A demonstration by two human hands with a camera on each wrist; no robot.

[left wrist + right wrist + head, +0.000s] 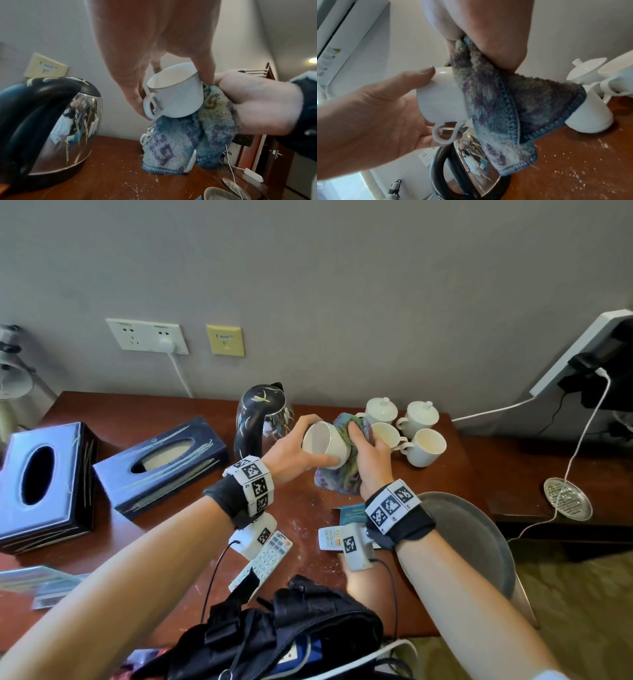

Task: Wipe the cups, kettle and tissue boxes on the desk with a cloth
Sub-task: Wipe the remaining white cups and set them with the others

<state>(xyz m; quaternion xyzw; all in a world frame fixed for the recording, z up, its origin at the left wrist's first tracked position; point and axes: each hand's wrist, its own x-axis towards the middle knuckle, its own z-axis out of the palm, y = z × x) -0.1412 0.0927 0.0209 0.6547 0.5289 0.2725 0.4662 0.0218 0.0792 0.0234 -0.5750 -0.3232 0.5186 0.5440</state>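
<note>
The left hand (pixel 291 448) grips the white cup (pixel 323 445) above the surface's (pixel 301 515) back edge; the right hand (pixel 371 455) presses the cloth (pixel 342 474) against it. Glazed ceramic seems slippery and fragile; holding its body is safest.

No legible text — labels, remote keys blurred

Left hand (pixel 291 451) fingers curled round a tilted white ceramic cup (pixel 325 444); right hand (pixel 371 458) clutching a fuzzy blue-purple cloth (pixel 344 474) against its base, forearms converging.
</note>
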